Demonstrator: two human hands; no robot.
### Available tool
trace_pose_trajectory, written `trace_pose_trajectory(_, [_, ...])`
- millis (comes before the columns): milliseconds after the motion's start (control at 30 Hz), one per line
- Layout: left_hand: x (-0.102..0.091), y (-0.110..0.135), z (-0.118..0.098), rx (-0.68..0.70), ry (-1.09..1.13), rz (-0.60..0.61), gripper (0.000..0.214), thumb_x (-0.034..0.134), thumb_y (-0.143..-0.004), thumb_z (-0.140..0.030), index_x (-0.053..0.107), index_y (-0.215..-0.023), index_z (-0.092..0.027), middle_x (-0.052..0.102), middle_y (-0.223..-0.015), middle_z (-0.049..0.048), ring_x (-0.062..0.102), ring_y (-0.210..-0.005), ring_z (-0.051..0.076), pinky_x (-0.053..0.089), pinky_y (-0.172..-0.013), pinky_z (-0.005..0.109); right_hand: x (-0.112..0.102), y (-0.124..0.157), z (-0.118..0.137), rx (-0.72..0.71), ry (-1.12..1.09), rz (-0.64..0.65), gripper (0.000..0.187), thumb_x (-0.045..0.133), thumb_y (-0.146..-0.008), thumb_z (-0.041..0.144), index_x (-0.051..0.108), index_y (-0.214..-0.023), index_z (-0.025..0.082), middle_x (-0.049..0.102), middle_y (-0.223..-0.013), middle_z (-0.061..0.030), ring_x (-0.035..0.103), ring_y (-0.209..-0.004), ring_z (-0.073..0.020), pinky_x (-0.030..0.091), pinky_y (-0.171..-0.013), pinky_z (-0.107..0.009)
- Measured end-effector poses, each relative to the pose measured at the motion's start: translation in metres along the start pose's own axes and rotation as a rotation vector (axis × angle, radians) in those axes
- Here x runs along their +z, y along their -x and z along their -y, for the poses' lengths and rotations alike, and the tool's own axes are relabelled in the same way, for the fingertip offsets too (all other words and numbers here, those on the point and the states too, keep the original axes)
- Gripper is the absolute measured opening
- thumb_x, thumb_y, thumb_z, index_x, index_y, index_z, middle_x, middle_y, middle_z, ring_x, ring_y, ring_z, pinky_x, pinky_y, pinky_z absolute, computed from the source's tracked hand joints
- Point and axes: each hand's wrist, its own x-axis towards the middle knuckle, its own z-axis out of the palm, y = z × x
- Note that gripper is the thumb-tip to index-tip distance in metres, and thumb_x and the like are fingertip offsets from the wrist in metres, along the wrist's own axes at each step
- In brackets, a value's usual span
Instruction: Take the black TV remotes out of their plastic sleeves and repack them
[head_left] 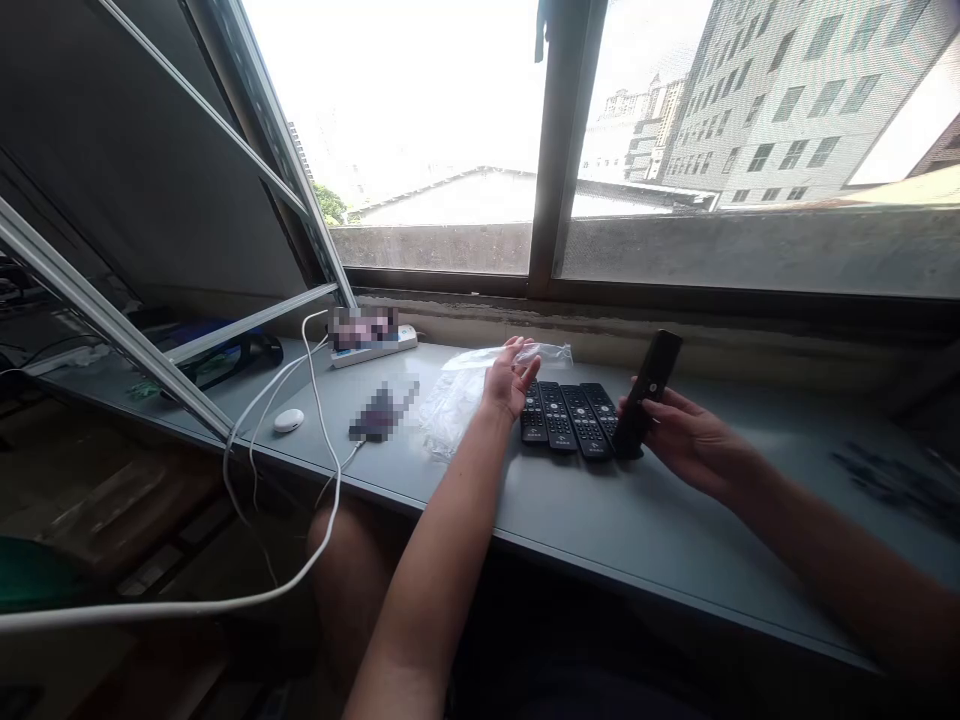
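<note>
1. Holding a black remote (649, 392), the right hand (694, 440) has its fingers curled around the lower half. The remote stands tilted, top end leaning away toward the window, bottom end at the desk (600, 520).
2. It stands just beside the right end of a row of four remotes (570, 418), which lie flat and side by side, buttons up.
3. The left hand (510, 380) hangs over the left end of that row, palm turned up, fingers spread and loosely bent, gripping nothing.
4. Clear plastic bags (456, 402) lie crumpled on the desk just left of the left hand, one stretching behind it toward the window. I cannot tell whether anything is inside them.
5. Farther left, a white cable (324, 420) runs from a power strip (375, 345) across the desk and over its front edge.
</note>
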Motion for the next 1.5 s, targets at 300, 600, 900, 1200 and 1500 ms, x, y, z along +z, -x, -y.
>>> trace_pose_trajectory(300, [0.002, 0.002, -0.001, -0.006, 0.002, -0.011, 0.015, 0.075, -0.101, -0.013, 0.073, -0.116, -0.016, 0.08, -0.119, 0.0093, 0.079, -0.087, 0.012, 0.069, -0.07, 0.019, 0.009, 0.01, -0.006, -0.363, 0.311, -0.08, 0.029, 0.106, -0.08, 0.033, 0.088, -0.102, 0.03, 0.083, -0.137, -0.0058, 0.072, -0.14, -0.0312, 0.063, -0.114, -0.039])
trace_pose_trajectory(600, [0.003, 0.004, -0.002, -0.011, 0.006, -0.018, 0.019, 0.075, -0.101, -0.012, 0.074, -0.119, -0.016, 0.08, -0.122, 0.0101, 0.079, -0.088, 0.012, 0.069, -0.072, 0.019, 0.012, 0.014, -0.004, -0.371, 0.367, -0.076, 0.035, 0.104, -0.082, 0.044, 0.089, -0.111, 0.033, 0.085, -0.133, -0.0057, 0.072, -0.14, -0.0343, 0.063, -0.116, -0.048])
trace_pose_trajectory(900, [0.0, 0.001, 0.0, -0.01, 0.013, -0.003, 0.02, 0.076, -0.101, -0.013, 0.075, -0.121, -0.015, 0.08, -0.124, 0.011, 0.08, -0.09, 0.013, 0.069, -0.075, 0.02, 0.016, 0.017, 0.0, -0.239, 0.243, -0.122, 0.042, 0.098, -0.085, 0.054, 0.084, -0.115, 0.029, 0.084, -0.113, -0.0059, 0.081, -0.09, -0.0275, 0.073, -0.07, -0.037])
trace_pose_trajectory(1200, [0.002, 0.003, -0.001, -0.013, 0.033, 0.009, 0.024, 0.074, -0.102, -0.011, 0.074, -0.126, -0.015, 0.081, -0.128, 0.0131, 0.08, -0.085, 0.012, 0.069, -0.071, 0.019, 0.013, 0.011, -0.002, -0.104, 0.172, -0.129, 0.031, 0.098, -0.086, 0.044, 0.087, -0.111, 0.028, 0.083, -0.107, -0.0068, 0.071, -0.072, -0.0187, 0.063, -0.05, -0.025])
trace_pose_trajectory(1500, [0.003, 0.007, -0.005, 0.001, 0.021, 0.044, 0.022, 0.067, -0.106, -0.017, 0.073, -0.127, -0.019, 0.081, -0.132, 0.0094, 0.076, -0.078, 0.008, 0.055, -0.053, 0.011, 0.013, 0.012, -0.005, -0.129, 0.215, -0.101, 0.05, 0.107, -0.074, 0.041, 0.088, -0.119, 0.028, 0.077, -0.106, -0.0051, 0.07, -0.079, -0.0188, 0.061, -0.051, -0.024])
